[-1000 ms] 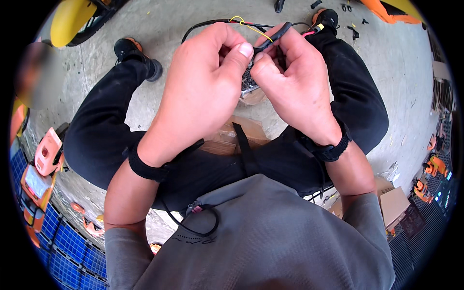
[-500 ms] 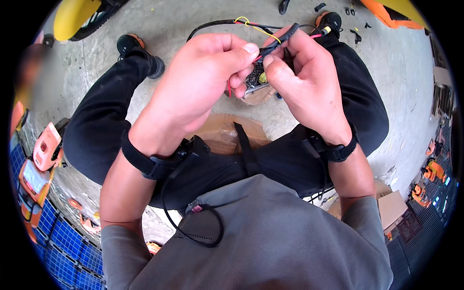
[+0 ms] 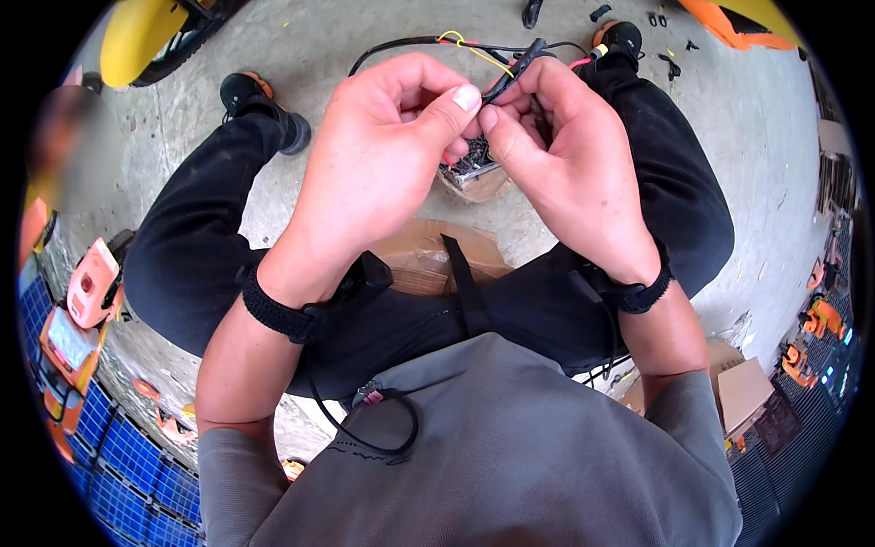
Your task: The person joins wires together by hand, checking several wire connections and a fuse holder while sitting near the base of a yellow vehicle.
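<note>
Black strap at its wrist, the left hand pinches the lower end of a black cable sleeve, which we see slanting up and rightward, nearer the right hand, whose thumb and half-curled fingers also close on it.

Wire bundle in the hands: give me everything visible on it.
The wire bundle looks like flexible black sleeving or insulation, pinched between the fingertips of the left hand and right hand, above the floor. A black length arcs beyond the left hand; a thin yellow wire curls near it and runs toward the thick black piece, which slants up to the right. Beyond the right hand, a red lead meets a yellowish connector. Fingers hide the join.
</note>
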Demonstrator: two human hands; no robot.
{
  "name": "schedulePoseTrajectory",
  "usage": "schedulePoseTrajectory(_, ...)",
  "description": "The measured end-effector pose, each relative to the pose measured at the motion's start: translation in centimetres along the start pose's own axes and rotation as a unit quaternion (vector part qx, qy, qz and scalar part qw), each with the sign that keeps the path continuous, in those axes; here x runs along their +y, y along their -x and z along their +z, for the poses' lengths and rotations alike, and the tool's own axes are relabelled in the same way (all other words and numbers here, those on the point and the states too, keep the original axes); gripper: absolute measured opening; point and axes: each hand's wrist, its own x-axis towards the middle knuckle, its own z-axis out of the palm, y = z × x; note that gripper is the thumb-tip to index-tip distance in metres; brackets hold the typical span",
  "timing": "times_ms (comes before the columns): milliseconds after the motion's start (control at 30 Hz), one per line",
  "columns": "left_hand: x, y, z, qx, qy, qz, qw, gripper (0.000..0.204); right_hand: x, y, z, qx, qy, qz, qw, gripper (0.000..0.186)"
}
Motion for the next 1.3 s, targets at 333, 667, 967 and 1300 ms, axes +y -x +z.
schedulePoseTrajectory(333,0.3,0.2,-0.1,-0.006,-0.065,-0.058,0.996,0.026,0.0,-0.1,0.7,0.038,0.137,-0.099,0.985,0.015)
schedulePoseTrajectory(667,1.4,0.6,0.2,-0.035,-0.083,-0.042,0.995,0.008,0.3,-0.3,-0.2,0.028,0.169,-0.096,0.981,0.012)
schedulePoseTrajectory(967,0.5,0.3,0.7,0.037,-0.445,0.361,0.818,0.023,-0.2,-0.5,-1.7,-0.023,0.203,-0.069,0.977,0.012)
schedulePoseTrajectory(1300,-0.6,-0.5,1.1,0.096,-0.444,0.409,0.791,0.015,0.6,-0.3,-0.6,0.019,0.071,-0.094,0.993,0.011)
